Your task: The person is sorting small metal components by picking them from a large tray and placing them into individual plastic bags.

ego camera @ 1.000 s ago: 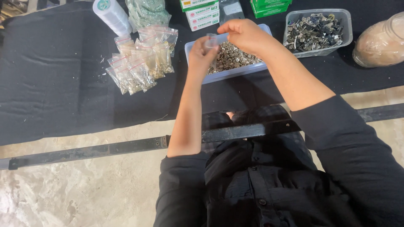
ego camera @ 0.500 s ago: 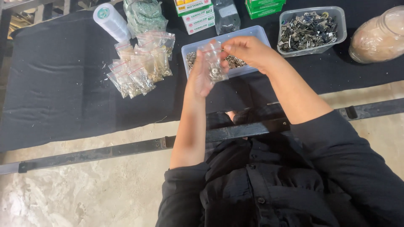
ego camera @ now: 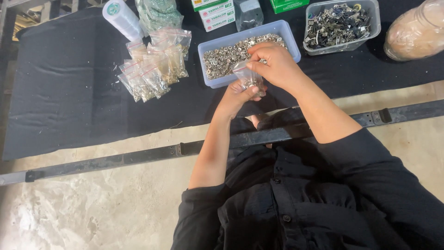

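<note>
As before, small bag between hands.

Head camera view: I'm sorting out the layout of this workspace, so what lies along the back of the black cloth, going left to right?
White roll → pile of filled small bags → blue tray of small metal rings → clear tub of metal clips → large jar. Both hands hold a small clear bag in front of the blue tray.

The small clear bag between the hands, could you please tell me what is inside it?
The small clear bag, held by the left hand and right hand, holds a cluster of small silvery metal pieces at its bottom. Fingers cover its upper edge.
</note>
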